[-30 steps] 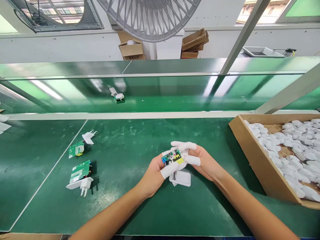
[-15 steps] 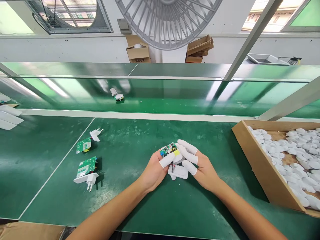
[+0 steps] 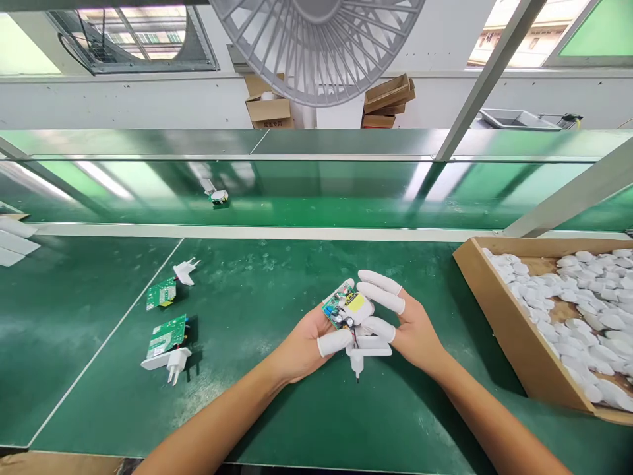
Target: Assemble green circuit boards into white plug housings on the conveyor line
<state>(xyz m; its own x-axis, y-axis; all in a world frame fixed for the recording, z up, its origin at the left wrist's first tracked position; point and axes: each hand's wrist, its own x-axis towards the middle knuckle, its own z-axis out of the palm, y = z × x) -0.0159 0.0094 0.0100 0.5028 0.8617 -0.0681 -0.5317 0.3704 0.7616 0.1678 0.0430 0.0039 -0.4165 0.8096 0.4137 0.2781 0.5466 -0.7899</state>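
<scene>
Both my hands meet over the green mat, fingertips in white finger cots. My left hand point(image 3: 310, 342) pinches a small green circuit board point(image 3: 341, 307) with a yellow part on it. My right hand point(image 3: 403, 323) closes on the same board and on the white plug cover point(image 3: 366, 349) that hangs beneath it by thin wires, prongs pointing down.
Two more green boards with white plug parts point(image 3: 165, 338) point(image 3: 171, 284) lie at left on the mat. A cardboard box point(image 3: 499, 310) of white covers stands at right. One small piece point(image 3: 215, 193) rides the conveyor belt behind. White parts point(image 3: 14, 241) lie at the far left edge.
The board has been tilted upright between my hands, and the white plug cover has turned so its prongs point down. The piece on the belt has drifted left.
</scene>
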